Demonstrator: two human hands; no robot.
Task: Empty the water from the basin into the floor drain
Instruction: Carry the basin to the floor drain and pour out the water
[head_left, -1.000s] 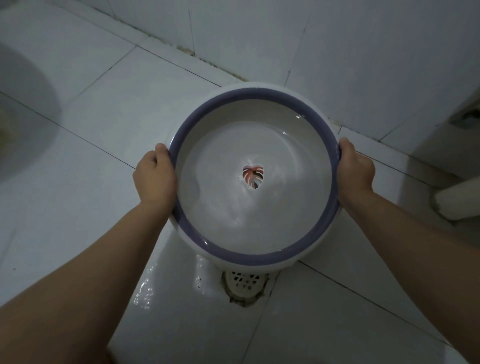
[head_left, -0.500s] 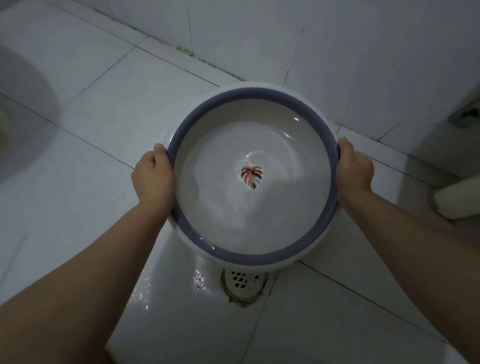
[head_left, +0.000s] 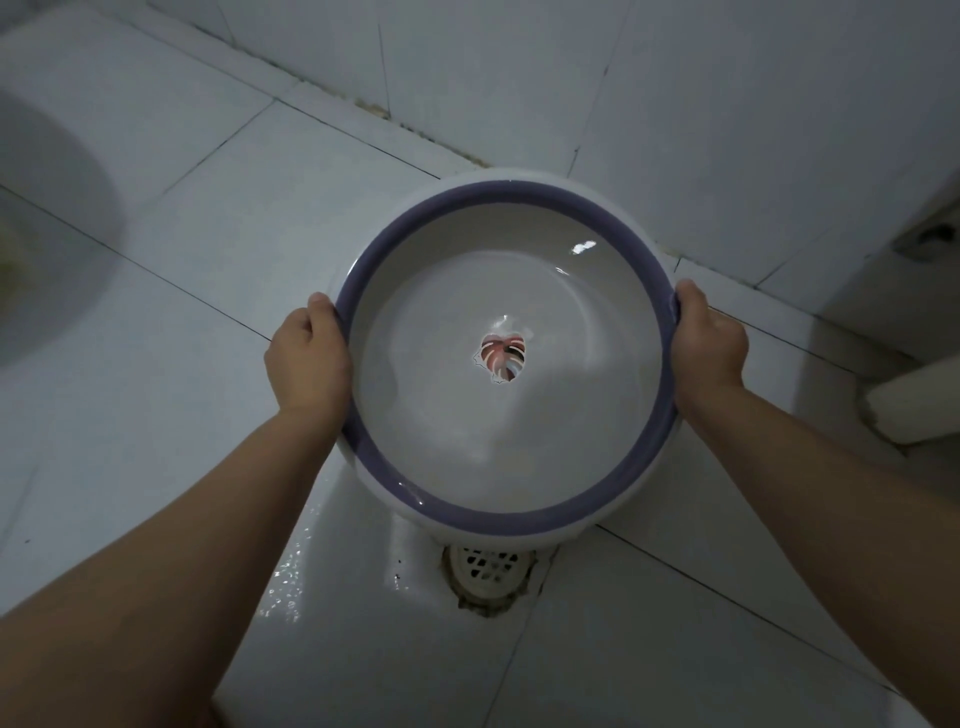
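Observation:
A round white basin (head_left: 467, 208) with a purple rim band and a pink leaf print at its bottom hangs above the tiled floor. Clear water rippling over the print lies in it. My left hand (head_left: 306, 361) grips the rim on the left side, my right hand (head_left: 706, 343) grips it on the right. Just below the basin's near edge, a round white grated floor drain (head_left: 488, 569) is set in the floor, its far part hidden by the basin. The tile beside the drain is wet and shiny.
A white tiled wall (head_left: 727, 104) rises right behind the basin. A white toilet base (head_left: 914, 405) stands at the right edge. A dark round shadow covers the floor at far left.
The basin sits a little higher and has drifted slightly right, so more of the drain shows under its near edge. The water ripples. Both hands keep their grip.

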